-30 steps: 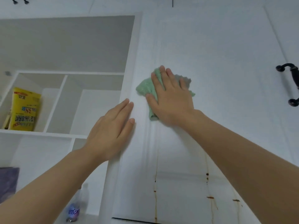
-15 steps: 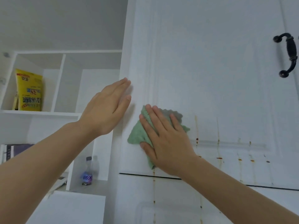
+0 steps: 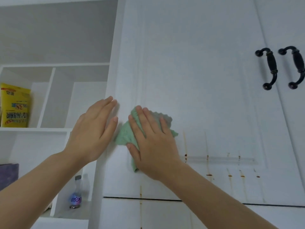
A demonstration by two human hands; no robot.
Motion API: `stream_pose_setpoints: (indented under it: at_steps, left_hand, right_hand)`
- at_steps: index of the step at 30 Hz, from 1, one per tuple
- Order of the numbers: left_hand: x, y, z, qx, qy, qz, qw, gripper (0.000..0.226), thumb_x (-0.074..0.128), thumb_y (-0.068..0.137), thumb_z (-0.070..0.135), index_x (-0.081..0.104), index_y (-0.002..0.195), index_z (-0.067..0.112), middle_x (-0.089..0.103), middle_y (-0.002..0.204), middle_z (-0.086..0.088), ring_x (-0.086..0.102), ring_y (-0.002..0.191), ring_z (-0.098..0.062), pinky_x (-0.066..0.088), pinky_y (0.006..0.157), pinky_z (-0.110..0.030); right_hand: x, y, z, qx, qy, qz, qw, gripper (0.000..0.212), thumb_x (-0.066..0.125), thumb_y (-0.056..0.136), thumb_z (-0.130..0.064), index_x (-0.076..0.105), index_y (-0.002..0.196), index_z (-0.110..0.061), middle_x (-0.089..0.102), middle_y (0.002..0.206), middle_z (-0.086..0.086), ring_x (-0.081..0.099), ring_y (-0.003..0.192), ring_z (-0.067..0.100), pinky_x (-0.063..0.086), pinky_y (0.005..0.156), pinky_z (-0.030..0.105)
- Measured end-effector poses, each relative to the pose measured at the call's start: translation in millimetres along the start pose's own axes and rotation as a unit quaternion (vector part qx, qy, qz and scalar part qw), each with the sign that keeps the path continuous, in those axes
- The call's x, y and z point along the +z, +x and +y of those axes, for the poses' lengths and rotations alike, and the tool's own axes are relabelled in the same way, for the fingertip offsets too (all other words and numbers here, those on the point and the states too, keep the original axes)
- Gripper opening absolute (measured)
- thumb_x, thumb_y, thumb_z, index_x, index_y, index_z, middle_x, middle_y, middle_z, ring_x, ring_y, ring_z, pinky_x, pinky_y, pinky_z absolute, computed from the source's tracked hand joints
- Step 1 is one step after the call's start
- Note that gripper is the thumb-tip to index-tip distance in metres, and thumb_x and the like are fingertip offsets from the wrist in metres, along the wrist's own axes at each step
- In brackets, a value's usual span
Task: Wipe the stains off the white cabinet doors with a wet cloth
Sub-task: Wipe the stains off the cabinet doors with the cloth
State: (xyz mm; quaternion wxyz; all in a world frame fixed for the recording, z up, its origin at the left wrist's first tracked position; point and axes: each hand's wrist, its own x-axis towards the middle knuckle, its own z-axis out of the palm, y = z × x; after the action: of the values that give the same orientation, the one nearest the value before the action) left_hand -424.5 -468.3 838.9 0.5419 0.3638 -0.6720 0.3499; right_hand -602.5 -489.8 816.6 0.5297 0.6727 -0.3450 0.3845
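Moved up and a little right on the door since half a second ago: right hand with the green cloth, now clear above the gap under the door; view pulled back enough to bring a second black handle in beside the first. Left hand in much the same place at the door's left edge.

Partway through, by the look of it. No marks visible on the white cabinet door above and around the fingers. Left to do: rusty drip stains to the right of the fingers and lower, running down across the panel groove, plus one streak below the fingers, crossing onto the lower door.

Right hand flat, palm to the door, fingers spread and straight, pinning the cloth against the panel rather than gripping it; cloth bunched, poking out to the left and above the fingertips. Forearm rising from lower right. Left hand open, holding nothing, fingers together and pointing up, seemingly bracing on the frame just left of the cloth.
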Motion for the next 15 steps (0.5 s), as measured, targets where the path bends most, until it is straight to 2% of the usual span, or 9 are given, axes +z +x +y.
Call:
stream_pose_setpoints:
  at_steps: [2, 5, 8, 11, 15]
  left_hand:
    - [5, 14, 8, 0.014, 0.004, 0.005, 1.0, 0.066, 0.017, 0.089, 0.052, 0.034, 0.143, 0.018, 0.03, 0.15, 0.003, 0.022, 0.139, -0.012, 0.017, 0.111, -0.031]
    - [12, 34, 23, 0.042, 0.004, 0.011, 0.999, 0.067, 0.016, 0.088, 0.053, 0.034, 0.143, 0.018, 0.029, 0.151, 0.005, 0.017, 0.139, -0.005, 0.015, 0.11, -0.027]
    - [21, 45, 41, 0.072, -0.007, 0.012, 0.997, 0.067, 0.017, 0.088, 0.052, 0.033, 0.143, 0.018, 0.027, 0.149, 0.009, 0.015, 0.136, 0.001, 0.013, 0.109, -0.024]
    - [34, 49, 57, 0.093, -0.006, -0.005, 0.996, 0.066, 0.017, 0.088, 0.05, 0.034, 0.143, 0.018, 0.027, 0.151, 0.005, 0.018, 0.14, -0.009, 0.015, 0.11, -0.028]
    - [51, 51, 75, 0.076, -0.009, 0.01, 0.997, 0.064, 0.016, 0.09, 0.048, 0.037, 0.142, 0.016, 0.028, 0.151, -0.004, 0.019, 0.141, -0.022, 0.018, 0.113, -0.044]
  right_hand:
    - [-2, 15, 14, 0.004, -0.001, 0.015, 1.0, 0.061, 0.029, 0.092, -0.043, 0.037, 0.143, -0.01, 0.03, 0.152, 0.013, 0.027, 0.141, 0.027, 0.012, 0.111, 0.046]
    - [-13, 43, 40, 0.06, 0.018, 0.03, 0.998, 0.062, 0.025, 0.092, -0.043, 0.036, 0.144, -0.012, 0.03, 0.152, 0.012, 0.026, 0.141, 0.026, 0.012, 0.111, 0.043]
    - [-25, 48, 73, 0.096, 0.017, 0.024, 0.995, 0.061, 0.019, 0.096, -0.044, 0.016, 0.15, -0.016, 0.008, 0.159, 0.008, 0.006, 0.146, 0.021, 0.001, 0.113, 0.04]
    - [-40, 38, 119, 0.141, -0.002, 0.021, 0.99, 0.06, 0.021, 0.1, -0.043, 0.001, 0.151, -0.019, -0.005, 0.159, 0.004, -0.005, 0.146, 0.018, -0.006, 0.114, 0.037]
    - [-65, 10, 184, 0.236, 0.003, 0.015, 0.972, 0.061, 0.018, 0.1, -0.045, -0.003, 0.151, -0.019, -0.006, 0.159, 0.006, -0.004, 0.146, 0.019, 0.0, 0.118, 0.039]
